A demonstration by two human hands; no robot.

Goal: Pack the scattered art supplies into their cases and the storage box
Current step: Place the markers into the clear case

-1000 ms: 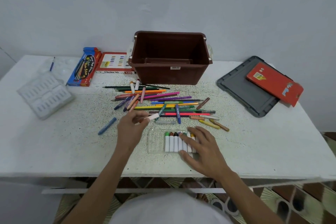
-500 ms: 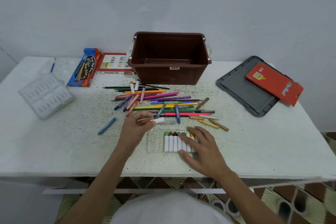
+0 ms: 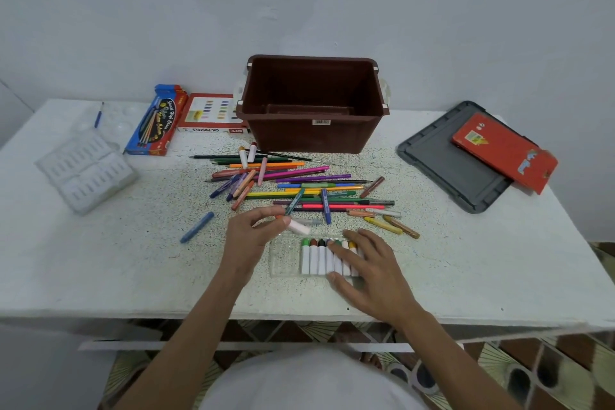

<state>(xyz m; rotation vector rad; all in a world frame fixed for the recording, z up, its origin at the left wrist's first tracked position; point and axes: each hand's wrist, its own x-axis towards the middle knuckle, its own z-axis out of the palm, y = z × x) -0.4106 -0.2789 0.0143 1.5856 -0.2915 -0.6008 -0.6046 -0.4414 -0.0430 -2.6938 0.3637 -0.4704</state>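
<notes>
Nearest us, close to the front edge of the white speckled table [image 3: 100,276], we see a shallow clear plastic crayon tray [image 3: 286,258] holding a row of white-wrapped crayons [image 3: 321,260] with green, brown, black and yellow tips; the tray's left part holds nothing. Our right hand [image 3: 369,271] lies flat and spread over the right end of that row. Our left hand [image 3: 254,233] pinches a white-wrapped crayon with an orange tip [image 3: 298,226] just above the tray's far left corner.

A blue crayon [image 3: 197,227] lies alone to the left. Beyond the tray, at the table's middle, we find the scattered heap of coloured pencils, markers and crayons [image 3: 299,186].

Toward the left edge sits a clear moulded plastic insert [image 3: 85,173], nothing in it. Toward the right edge a grey plastic lid [image 3: 446,163] carries a flat red cardboard case [image 3: 502,150].

At the far edge stands the brown plastic storage box [image 3: 312,106], open and bare inside. Left of it lie a red oil pastel box [image 3: 213,115] and a blue watercolour box [image 3: 156,121], both closed. In the far left corner a small blue brush [image 3: 99,115] rests by a clear palette [image 3: 123,116].
</notes>
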